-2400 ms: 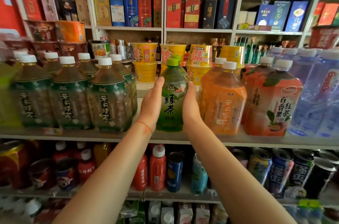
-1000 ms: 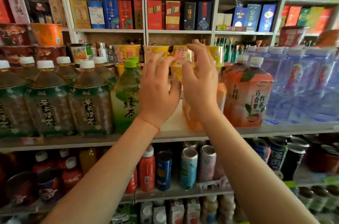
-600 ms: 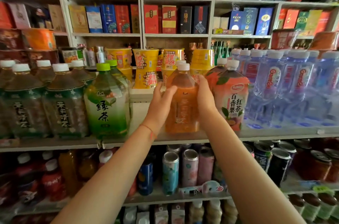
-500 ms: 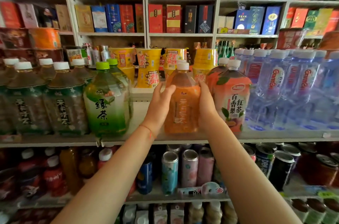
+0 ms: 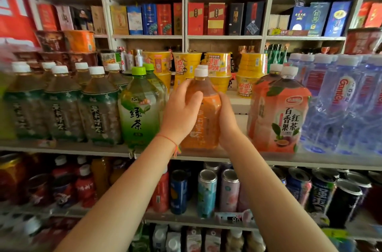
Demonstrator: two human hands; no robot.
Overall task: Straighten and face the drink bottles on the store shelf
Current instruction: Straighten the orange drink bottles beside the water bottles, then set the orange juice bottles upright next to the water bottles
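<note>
An orange tea bottle [image 5: 204,119] with a white cap stands at the front of the shelf [image 5: 82,149], between both my hands. My left hand [image 5: 179,113] wraps over its left side and shoulder, fingers curled round it. My right hand [image 5: 227,119] grips its right side. To its left stands a green tea bottle [image 5: 140,111] with a green cap, label facing me. On the right is a peach-coloured passion fruit tea bottle [image 5: 281,115], label facing me.
Several dark jasmine tea bottles [image 5: 62,107] fill the shelf's left part. Clear water bottles [image 5: 341,103] crowd the right end. Yellow noodle cups [image 5: 219,65] stand behind. Drink cans [image 5: 206,191] line the lower shelf, and boxed goods fill the shelves above.
My hands left the green tea bottle and took hold of the orange bottle. Since half a second ago my left hand has slid higher over the bottle's shoulder and front.
</note>
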